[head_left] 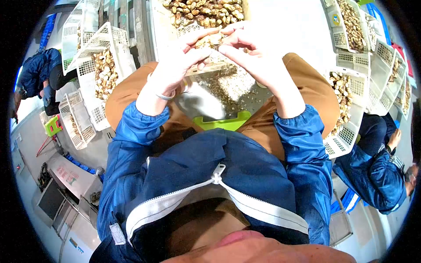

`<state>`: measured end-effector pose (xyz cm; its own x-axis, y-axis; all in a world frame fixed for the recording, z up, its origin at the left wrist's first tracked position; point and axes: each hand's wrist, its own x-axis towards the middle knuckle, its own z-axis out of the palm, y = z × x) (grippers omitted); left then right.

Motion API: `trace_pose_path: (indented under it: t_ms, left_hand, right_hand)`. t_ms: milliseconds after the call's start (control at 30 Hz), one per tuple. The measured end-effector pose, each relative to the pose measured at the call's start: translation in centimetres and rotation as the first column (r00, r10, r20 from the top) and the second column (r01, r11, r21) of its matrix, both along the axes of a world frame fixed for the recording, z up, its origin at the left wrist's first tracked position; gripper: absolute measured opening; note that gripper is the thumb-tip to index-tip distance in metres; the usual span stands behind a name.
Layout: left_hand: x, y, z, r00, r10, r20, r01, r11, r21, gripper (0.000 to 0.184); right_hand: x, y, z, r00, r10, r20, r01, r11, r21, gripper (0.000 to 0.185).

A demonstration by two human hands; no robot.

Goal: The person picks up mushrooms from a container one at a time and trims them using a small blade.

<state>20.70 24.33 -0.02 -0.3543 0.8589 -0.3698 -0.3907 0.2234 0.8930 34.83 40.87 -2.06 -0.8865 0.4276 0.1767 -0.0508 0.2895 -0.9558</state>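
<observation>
A knobbly tan-brown piece [209, 40], perhaps a mushroom, is between my hands above the near edge of a white basket [215, 66]. My left hand [179, 59] curls its fingers and thumb round the piece. From the other side, my right hand [252, 51] pinches toward its end, with fingertips and thumb close together. Strong light washes out both hands, so the exact contact of the right fingers is hard to see. Under and beyond my fingers, the basket holds many similar elongated brown pieces [206, 12].
White crates [116, 37] with brown pieces stand at my left, and more crates [346, 142] at my right. Crumbs [230, 90] litter the floor between my knees, by a lime-green edge [221, 123]. People in blue work at left [39, 72] and right [372, 175].
</observation>
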Motion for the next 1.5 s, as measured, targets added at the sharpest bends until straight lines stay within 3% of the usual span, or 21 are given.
trace_pose_path:
  t_ms: [67, 100, 200, 333, 367, 467, 500, 600, 733, 767, 867, 900, 1000, 1033, 1133, 1167, 1233, 1300, 1400, 1433, 1500]
  left_hand:
    - [0.2, -0.1, -0.5, 1.000, 0.010, -0.018, -0.010, 1.000, 0.001, 0.046]
    - [0.2, 0.0, 0.1, 1.000, 0.021, 0.001, -0.021, 0.999, -0.029, 0.043]
    - [-0.1, -0.1, 0.1, 0.994, 0.059, 0.097, -0.059, 0.998, 0.001, 0.042]
    - [0.4, 0.1, 0.1, 0.972, 0.081, -0.223, -0.069, 0.996, 0.062, 0.037]
    - [0.4, 0.1, -0.1, 0.976, 0.082, -0.200, -0.064, 0.993, 0.097, 0.040]
    - [0.2, -0.1, -0.6, 0.986, 0.063, -0.156, -0.048, 0.994, 0.096, 0.042]
    - [0.2, -0.1, -0.3, 0.992, 0.059, -0.112, -0.047, 0.994, 0.102, 0.041]
    - [0.1, -0.1, -0.7, 0.959, 0.093, -0.266, -0.059, 0.989, 0.133, 0.039]
    - [0.5, -0.3, -1.0, 0.908, 0.062, -0.415, -0.033, 0.997, 0.076, 0.037]
    - [0.5, -0.3, -1.0, 0.928, 0.067, -0.366, -0.032, 0.994, 0.101, 0.037]
    - [0.4, -0.1, -0.9, 0.974, 0.082, -0.213, -0.043, 0.982, 0.184, 0.037]
    - [0.6, 0.1, -0.8, 0.970, 0.100, -0.222, -0.046, 0.970, 0.238, 0.042]
    - [0.6, 0.2, -1.7, 0.952, 0.171, -0.255, -0.090, 0.949, 0.302, 0.048]
    - [0.5, 0.1, -1.5, 0.941, 0.136, -0.310, -0.058, 0.967, 0.246, 0.053]
    - [0.4, -0.1, -1.4, 0.939, 0.085, -0.333, -0.016, 0.979, 0.204, 0.055]
    - [0.4, -0.1, -1.3, 0.953, 0.074, -0.295, -0.017, 0.981, 0.191, 0.055]
    - [0.3, -0.1, -0.7, 0.974, 0.056, -0.219, -0.019, 0.986, 0.168, 0.055]
    - [0.3, -0.2, -1.0, 0.954, 0.092, -0.285, -0.036, 0.980, 0.197, 0.053]
    - [0.7, -0.1, -1.1, 0.902, 0.114, -0.417, -0.020, 0.975, 0.222, 0.051]
    - [0.7, -0.1, -1.1, 0.899, 0.107, -0.425, -0.015, 0.977, 0.214, 0.051]
    - [0.6, -0.1, -1.0, 0.905, 0.087, -0.418, 0.000, 0.979, 0.204, 0.051]
  right_hand:
    - [-0.1, 0.0, 0.3, 0.998, -0.030, -0.048, 0.034, 0.996, 0.084, 0.016]
    - [0.2, 0.0, 0.5, 0.991, -0.031, 0.127, 0.045, 0.993, -0.109, 0.015]
    - [0.2, 0.2, 0.2, 0.998, -0.007, 0.070, 0.040, 0.876, -0.481, 0.015]
    - [-0.1, -0.7, -0.5, 0.997, 0.004, -0.075, -0.012, 0.993, -0.115, 0.015]
    - [-0.1, -0.3, -0.2, 0.997, 0.020, -0.072, -0.016, 0.998, 0.061, 0.015]
    - [0.1, 0.2, 0.6, 0.993, 0.009, 0.121, 0.033, 0.940, -0.340, 0.013]
    - [0.2, 0.3, 0.6, 0.996, 0.038, 0.086, 0.011, 0.862, -0.507, 0.012]
    - [-0.1, -0.2, 1.0, 1.000, 0.021, -0.006, -0.021, 0.891, -0.454, 0.011]
    - [-0.5, -0.9, -0.1, 0.998, 0.015, -0.060, -0.024, 0.990, -0.137, 0.012]
    - [0.0, -0.4, 0.3, 1.000, 0.001, 0.007, -0.001, 1.000, -0.021, 0.013]
    - [0.2, 0.2, 0.4, 0.995, 0.018, 0.103, 0.035, 0.868, -0.496, 0.014]
    - [0.1, 0.5, 0.6, 0.997, 0.042, 0.065, -0.002, 0.856, -0.517, 0.014]
    - [0.0, -0.2, 1.1, 0.999, 0.051, -0.014, -0.053, 0.971, -0.232, 0.013]
    - [0.0, -0.6, 0.7, 0.998, 0.028, -0.051, -0.027, 0.999, 0.020, 0.013]
    - [-0.1, -0.5, -0.1, 1.000, -0.005, 0.017, 0.009, 0.964, -0.265, 0.014]
    - [0.2, 0.2, 0.3, 0.994, 0.059, 0.092, -0.018, 0.918, -0.396, 0.016]
    - [0.2, 0.1, 0.0, 0.996, 0.036, 0.082, 0.003, 0.904, -0.427, 0.017]
    - [-0.1, -0.2, 0.6, 0.999, 0.016, 0.028, -0.003, 0.908, -0.419, 0.016]
    - [-0.3, -0.3, 0.7, 0.997, 0.036, -0.066, -0.031, 0.996, 0.079, 0.014]
    - [-0.3, -0.8, -0.1, 0.998, -0.015, -0.067, 0.015, 1.000, -0.003, 0.014]
    - [0.0, -0.2, 0.1, 0.995, -0.001, 0.096, 0.024, 0.970, -0.243, 0.014]
